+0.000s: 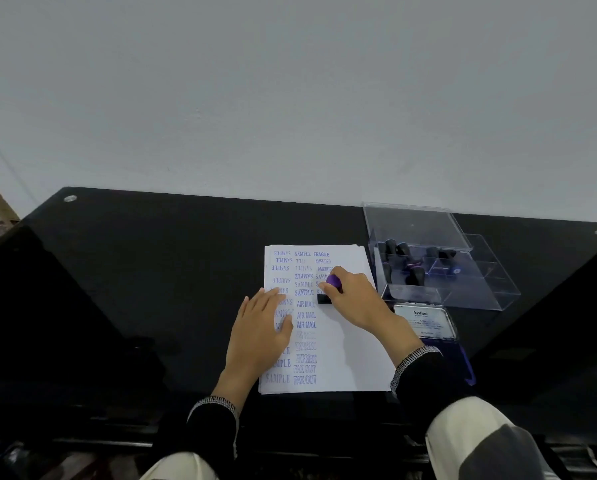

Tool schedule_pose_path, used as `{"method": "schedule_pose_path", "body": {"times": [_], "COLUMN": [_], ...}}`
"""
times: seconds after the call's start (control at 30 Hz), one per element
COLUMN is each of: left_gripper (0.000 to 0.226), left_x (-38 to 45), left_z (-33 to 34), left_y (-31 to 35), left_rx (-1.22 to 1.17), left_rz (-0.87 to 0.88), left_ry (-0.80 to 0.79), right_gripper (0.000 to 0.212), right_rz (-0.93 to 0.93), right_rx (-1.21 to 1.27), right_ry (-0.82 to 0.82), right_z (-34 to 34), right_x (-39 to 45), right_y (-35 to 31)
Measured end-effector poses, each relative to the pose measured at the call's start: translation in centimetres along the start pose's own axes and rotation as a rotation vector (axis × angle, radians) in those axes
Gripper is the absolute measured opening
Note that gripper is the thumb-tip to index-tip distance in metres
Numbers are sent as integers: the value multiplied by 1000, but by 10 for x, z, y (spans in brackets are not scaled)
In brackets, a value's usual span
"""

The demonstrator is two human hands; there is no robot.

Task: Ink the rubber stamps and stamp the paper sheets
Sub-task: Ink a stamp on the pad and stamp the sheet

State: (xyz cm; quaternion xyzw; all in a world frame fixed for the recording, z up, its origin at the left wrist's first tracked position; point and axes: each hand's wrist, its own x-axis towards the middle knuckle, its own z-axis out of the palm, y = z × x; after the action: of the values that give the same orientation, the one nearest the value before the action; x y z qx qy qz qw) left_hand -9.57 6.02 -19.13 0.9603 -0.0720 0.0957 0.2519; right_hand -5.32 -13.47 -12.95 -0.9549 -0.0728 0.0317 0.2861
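Big black glass desk (151,271) takes up most of the view, pushed against a plain wall. On it sits a small stack of white paper sheets (345,341), the top one already carrying columns of blue prints: SAMPLE, AIR MAIL, EXPRESS, FAX OUT, FRAGILE, AMENDED. Just right of the paper is a clear acrylic organizer (463,271) with its lid propped up and several dark-handled stamps (402,252) standing in the compartments. In front of that, an open Artline ink pad (425,322), touching or nearly touching the sheet's right edge.

Left hand (262,332) lies flat, fingers straight and together, pinning the left side of the stack. Right hand (354,297) has its fingers curled round the purple handle of a rubber stamp (328,292), whose black base looks pressed onto the paper in the third column.

Handling-wise: loose sheets on glass will probably slide, so that flat palm matters. The stamp is likely light and rigid with a soft rubber face, so I'd grip the knob from the top and push straight down, no rocking, or the print may smear. Lots of blank room left on the right, so I'd say roughly two-thirds done with this sheet.
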Motion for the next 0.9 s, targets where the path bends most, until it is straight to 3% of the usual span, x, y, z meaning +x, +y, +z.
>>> {"method": "schedule_pose_path", "body": {"times": [0.9], "left_gripper": [50], "left_x": [0], "left_z": [0], "left_y": [0], "left_rx": [5], "left_rz": [0], "left_ry": [1], "right_gripper": [28], "right_rz": [-31], "right_rx": [-63], "right_ry": [-2], "right_z": [3], "right_x": [-4], "right_y": [-6]}}
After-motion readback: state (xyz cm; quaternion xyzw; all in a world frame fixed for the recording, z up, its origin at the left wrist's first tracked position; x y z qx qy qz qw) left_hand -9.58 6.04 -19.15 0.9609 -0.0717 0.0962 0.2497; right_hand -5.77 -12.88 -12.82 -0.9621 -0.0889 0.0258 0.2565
